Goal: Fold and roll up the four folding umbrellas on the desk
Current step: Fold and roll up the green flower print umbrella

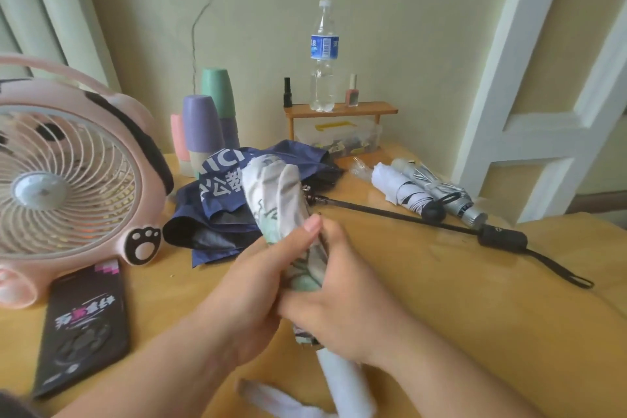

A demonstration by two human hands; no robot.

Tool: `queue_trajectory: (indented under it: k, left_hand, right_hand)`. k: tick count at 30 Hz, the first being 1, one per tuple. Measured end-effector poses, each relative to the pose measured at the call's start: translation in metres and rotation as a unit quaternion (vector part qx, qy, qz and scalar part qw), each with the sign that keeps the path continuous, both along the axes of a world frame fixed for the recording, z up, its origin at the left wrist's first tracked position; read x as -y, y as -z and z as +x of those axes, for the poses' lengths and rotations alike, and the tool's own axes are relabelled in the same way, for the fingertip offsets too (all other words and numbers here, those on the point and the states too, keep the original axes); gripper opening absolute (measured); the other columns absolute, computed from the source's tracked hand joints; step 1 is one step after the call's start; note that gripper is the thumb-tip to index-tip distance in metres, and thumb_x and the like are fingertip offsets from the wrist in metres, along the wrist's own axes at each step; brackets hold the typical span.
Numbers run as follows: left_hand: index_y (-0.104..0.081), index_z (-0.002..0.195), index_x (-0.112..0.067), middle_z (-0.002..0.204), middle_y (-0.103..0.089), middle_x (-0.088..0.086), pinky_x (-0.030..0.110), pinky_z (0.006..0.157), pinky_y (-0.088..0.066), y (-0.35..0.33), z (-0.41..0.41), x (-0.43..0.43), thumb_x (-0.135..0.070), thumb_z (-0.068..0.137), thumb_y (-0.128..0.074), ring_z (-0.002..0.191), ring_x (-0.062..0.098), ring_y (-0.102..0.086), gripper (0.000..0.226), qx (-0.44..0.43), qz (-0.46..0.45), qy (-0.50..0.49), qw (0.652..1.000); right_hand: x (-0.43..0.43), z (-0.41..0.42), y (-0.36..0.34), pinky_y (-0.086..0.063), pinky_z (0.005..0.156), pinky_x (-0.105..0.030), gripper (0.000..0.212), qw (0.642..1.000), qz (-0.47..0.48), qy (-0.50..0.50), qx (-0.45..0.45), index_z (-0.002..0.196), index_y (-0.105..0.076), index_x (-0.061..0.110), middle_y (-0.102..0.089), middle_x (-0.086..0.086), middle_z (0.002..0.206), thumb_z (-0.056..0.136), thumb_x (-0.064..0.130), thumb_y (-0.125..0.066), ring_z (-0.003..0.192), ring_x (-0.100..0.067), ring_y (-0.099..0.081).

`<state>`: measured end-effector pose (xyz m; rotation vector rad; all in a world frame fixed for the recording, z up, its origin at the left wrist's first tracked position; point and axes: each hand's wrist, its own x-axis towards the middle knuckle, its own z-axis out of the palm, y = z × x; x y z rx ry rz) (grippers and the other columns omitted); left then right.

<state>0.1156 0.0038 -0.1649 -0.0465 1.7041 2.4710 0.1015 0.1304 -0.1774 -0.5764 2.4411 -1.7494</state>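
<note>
Your left hand (268, 278) is curled round the middle of the pale printed umbrella (271, 193), thumb laid up along the cloth. Your right hand (346, 312) grips the same bundle just below it, fingers wrapped over the gathered folds, so the two hands touch. Both forearms reach in from the near edge. The umbrella is raised above the table (441, 299) and tilts away from you. Its canopy is soft, creased fabric, whitish with mint-green print, bunched into a loose roll, and its smooth white handle (342, 380) sticks out below your hands toward you. Behind it the navy umbrella (220, 190) lies crumpled on the yellow table, matte cloth with white lettering and a dark lining. Its thin dark shaft (390, 214) is drawn out to the right and ends in a black handle (502, 237) with a wrist loop. Beyond that shaft lie two umbrellas already rolled, side by side and touching: a white one (397, 187) and a silver one (441, 190). At the left stands a pink plastic fan (68, 180) with a round ribbed grille and paw marks, and a flat black box (84, 326) lies in front of it. Stacked pastel cups (203, 125) stand upside down near the wall. A small wooden shelf (339, 110) carries a clear water bottle (324, 54) between two little polish bottles, over a clear plastic box (339, 136).
</note>
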Motion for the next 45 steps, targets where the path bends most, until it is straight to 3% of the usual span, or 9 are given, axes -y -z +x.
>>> queue_trajectory:
  k: [5,11,14,18,23,31,36,43,45]
  left_hand:
    - [-0.067,0.074,-0.007,0.069,-0.064,0.012,0.033,0.061,-0.059,-0.017,-0.025,-0.003,-0.026,0.088,-0.067,0.060,0.028,-0.066,0.024,0.091,0.173,-0.007,0.981]
    - [-0.060,0.077,-0.011,0.058,-0.057,0.005,0.034,0.069,-0.054,-0.018,-0.060,0.012,-0.021,0.091,-0.067,0.049,0.019,-0.059,0.018,0.052,0.269,-0.104,0.956]
    - [-0.066,0.092,-0.009,0.077,-0.067,0.007,0.039,0.082,-0.055,-0.016,-0.068,0.019,-0.037,0.089,-0.071,0.069,0.022,-0.068,0.028,0.004,0.204,-0.080,0.976]
    - [-0.061,0.135,-0.024,0.131,-0.070,0.001,0.049,0.108,-0.046,-0.007,-0.067,0.019,-0.058,0.094,-0.049,0.124,0.020,-0.064,0.055,-0.069,-0.022,0.066,0.995]
    - [-0.061,0.130,-0.018,0.111,-0.076,0.007,0.044,0.086,-0.054,0.028,-0.041,0.015,-0.041,0.088,-0.069,0.091,0.028,-0.072,0.048,-0.071,-0.098,0.006,0.993]
    - [-0.068,0.084,-0.001,0.063,-0.063,0.013,0.026,0.055,-0.046,0.042,-0.034,0.016,-0.006,0.095,-0.068,0.053,0.023,-0.053,0.012,-0.101,-0.181,-0.070,0.976]
    - [-0.068,0.085,0.000,0.061,-0.061,0.014,0.021,0.051,-0.044,0.043,-0.034,0.016,-0.006,0.094,-0.068,0.050,0.021,-0.051,0.011,-0.099,-0.186,-0.069,0.975]
    - [-0.066,0.089,0.001,0.059,-0.062,0.013,0.018,0.050,-0.041,0.048,-0.036,0.016,-0.008,0.096,-0.066,0.048,0.020,-0.051,0.012,-0.105,-0.217,-0.041,0.970]
    - [-0.066,0.089,0.000,0.059,-0.062,0.011,0.018,0.050,-0.041,0.048,-0.036,0.015,-0.009,0.097,-0.066,0.048,0.019,-0.051,0.012,-0.108,-0.231,-0.035,0.966]
  right_hand:
    - [-0.011,-0.006,0.000,-0.050,0.103,-0.026,0.113,0.997,0.055,-0.026,-0.055,0.152,-0.009,0.052,-0.047,0.028,0.141,0.069,0.041,-0.085,0.122,0.007,-0.055]
    - [-0.035,-0.018,-0.012,-0.060,0.069,-0.034,0.078,0.974,0.209,-0.065,0.052,0.136,-0.029,0.052,-0.068,0.008,0.103,0.076,0.049,-0.079,0.070,-0.016,-0.071]
    - [-0.036,-0.024,-0.011,-0.046,0.046,-0.030,0.036,0.985,0.134,-0.085,0.070,0.121,-0.046,0.033,-0.061,0.005,0.069,0.094,0.032,-0.068,0.047,-0.017,-0.053]
    - [-0.049,-0.040,-0.017,-0.019,0.036,-0.021,0.022,0.964,-0.195,-0.021,0.178,0.097,-0.051,0.006,-0.037,-0.006,0.064,0.092,0.023,-0.063,0.044,-0.012,-0.024]
    - [-0.059,-0.057,-0.015,-0.017,0.034,-0.018,0.032,0.865,-0.413,-0.001,0.284,0.113,-0.052,0.007,-0.022,0.003,0.065,0.092,0.030,-0.055,0.044,-0.006,-0.018]
    - [-0.076,-0.091,0.004,-0.025,0.033,-0.020,0.021,0.878,-0.370,0.165,0.256,0.111,-0.052,0.006,-0.033,0.002,0.056,0.099,0.022,-0.056,0.036,-0.007,-0.026]
    - [-0.081,-0.115,-0.002,-0.048,0.090,-0.032,0.012,0.837,-0.474,0.180,0.207,0.110,-0.063,0.009,-0.068,-0.004,0.103,0.099,0.011,-0.058,0.092,-0.014,-0.066]
    - [-0.086,-0.114,0.015,-0.053,0.082,-0.035,0.022,0.887,-0.371,0.212,0.173,0.113,-0.064,0.011,-0.075,-0.012,0.115,0.093,0.002,-0.065,0.109,-0.023,-0.070]
    - [-0.091,-0.113,0.018,-0.053,0.091,-0.034,0.025,0.946,-0.174,0.263,0.070,0.113,-0.068,0.017,-0.075,-0.003,0.112,0.092,0.006,-0.069,0.109,-0.017,-0.069]
